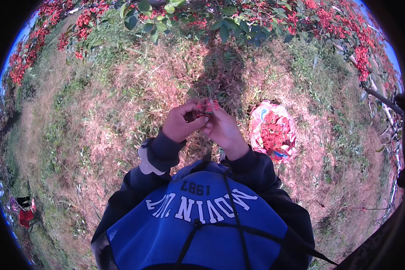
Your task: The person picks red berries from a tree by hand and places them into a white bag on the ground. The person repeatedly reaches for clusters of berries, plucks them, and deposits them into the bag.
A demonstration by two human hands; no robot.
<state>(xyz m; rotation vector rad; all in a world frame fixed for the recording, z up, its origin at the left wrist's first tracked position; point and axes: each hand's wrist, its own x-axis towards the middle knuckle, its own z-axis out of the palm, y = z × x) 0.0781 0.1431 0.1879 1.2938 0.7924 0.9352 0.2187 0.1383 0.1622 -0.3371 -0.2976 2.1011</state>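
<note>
In front of my chest, my left hand point(180, 123) and my right hand point(224, 130) meet over a small cluster of red berries point(216, 105). My right thumb and fingers pinch the cluster. The left fingers and thumb close on its near side, where a few berries and a dark bit of stem or leaf show; the fingers partly hide what they grip. To the right of my right hand, a pink patterned bag or cloth-lined container point(253, 126) sits on the ground, its mouth wide. Picked red berry clusters point(273, 131) fill its middle.
Leafy branches point(229, 27) with red berry clusters point(84, 25) hang across the far side. A bare branch point(383, 99) reaches in at the right. Dry and green grass point(98, 111) covers the ground. A red object point(26, 217), unclear in kind, is at the far left.
</note>
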